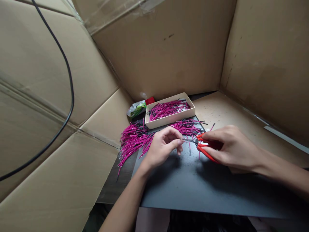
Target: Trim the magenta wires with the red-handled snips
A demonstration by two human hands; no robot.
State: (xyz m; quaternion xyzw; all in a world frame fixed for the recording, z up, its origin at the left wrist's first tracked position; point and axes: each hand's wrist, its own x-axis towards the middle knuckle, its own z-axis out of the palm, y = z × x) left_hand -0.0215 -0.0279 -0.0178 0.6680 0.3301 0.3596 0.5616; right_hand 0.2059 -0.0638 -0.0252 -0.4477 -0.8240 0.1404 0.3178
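My right hand (pixel 227 146) is wrapped around the red handles of long-nose pliers (pixel 194 140), whose thin jaws point left. The jaw tips meet the fingertips of my left hand (pixel 167 143). Thumb and finger of that hand are pinched together; whatever they hold is too small and covered to make out. Behind and left of it spreads a loose pile of short pink wires (pixel 135 138) with black ends. A few stray pink wires (pixel 189 148) lie under the pliers.
A shallow cream box (pixel 169 118) full of pink wires stands behind the pile. Beside it lies a green and white packet (pixel 136 109). The dark table (pixel 173 190) is walled by cardboard (pixel 164 54), and a black cable (pixel 69 71) hangs at left.
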